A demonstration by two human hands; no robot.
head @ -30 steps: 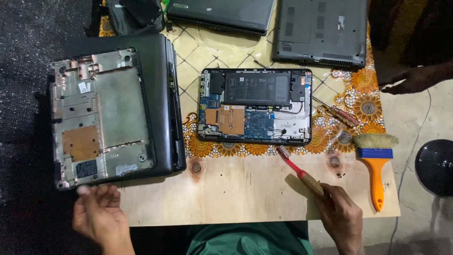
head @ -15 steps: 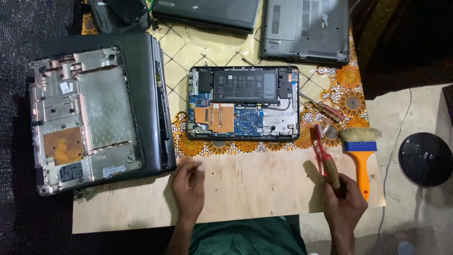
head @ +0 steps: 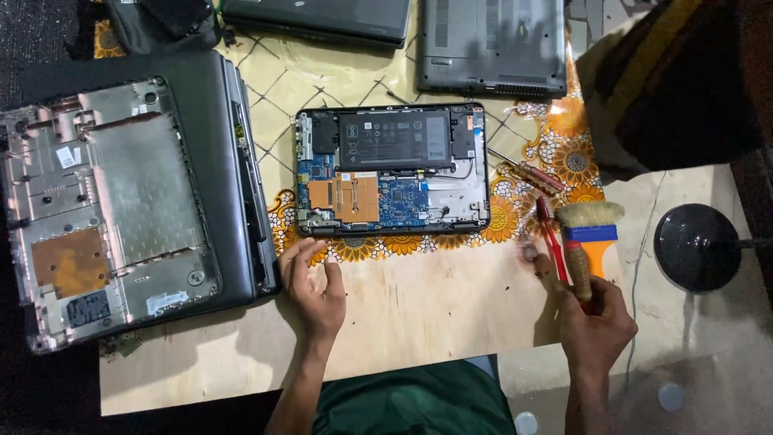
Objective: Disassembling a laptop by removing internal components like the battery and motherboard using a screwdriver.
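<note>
- Two hands work at a wooden board point(head: 419, 298); the opened laptop point(head: 392, 171), its circuit board and battery exposed, serves as landmark.
- Left hand point(head: 316, 283): flat and empty, fingers spread, just below the laptop's lower-left corner.
- Right hand point(head: 594, 322): closed around a wooden-handled screwdriver point(head: 564, 254), lower right of the laptop.
- Paintbrush point(head: 593, 229): just beside the screwdriver, right of the laptop.

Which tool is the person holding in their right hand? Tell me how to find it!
Start at the opened laptop in the middle of the wooden board and go to its lower right corner. There the right hand grips a screwdriver with a red shaft and a brown wooden handle. It lies just left of the orange-handled paintbrush, which has pale bristles and a blue band.
</note>
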